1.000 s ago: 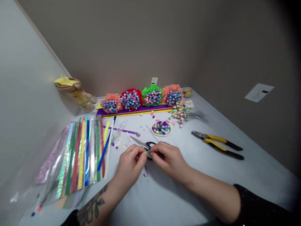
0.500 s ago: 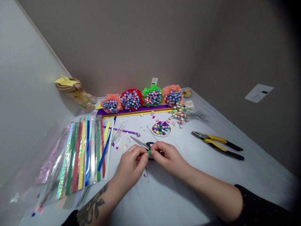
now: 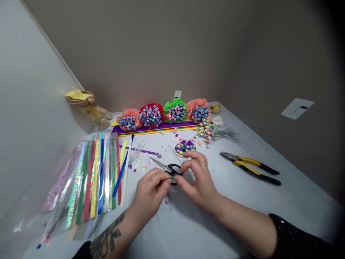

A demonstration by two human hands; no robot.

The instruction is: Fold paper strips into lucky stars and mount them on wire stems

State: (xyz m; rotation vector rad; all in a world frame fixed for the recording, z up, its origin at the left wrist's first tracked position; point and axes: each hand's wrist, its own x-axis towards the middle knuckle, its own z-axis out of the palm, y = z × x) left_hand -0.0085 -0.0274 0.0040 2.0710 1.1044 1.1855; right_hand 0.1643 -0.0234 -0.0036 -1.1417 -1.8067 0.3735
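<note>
My left hand [image 3: 150, 190] pinches a thin green paper strip [image 3: 171, 177] between thumb and fingers. My right hand [image 3: 196, 176] is raised just beside the strip, with its fingers spread and its thumb close to the strip's end. Black-handled scissors [image 3: 167, 167] lie on the white table beneath both hands, with their steel blades pointing left and their handles partly hidden by my fingers. Small paper scraps lie under my left hand, near a short purple curl of paper [image 3: 167, 198].
A pack of shiny coloured paper strips [image 3: 94, 180] lies to the left. Yellow-handled pliers [image 3: 249, 167] sit to the right. Ahead are a round dish of paper stars [image 3: 175, 149], loose stars [image 3: 206, 131], silver wire stems [image 3: 228, 135] and a row of star bouquets [image 3: 159, 117].
My right hand has lifted and opened, moving off the green strip, while my left hand keeps pinching it. The view has shifted slightly.
</note>
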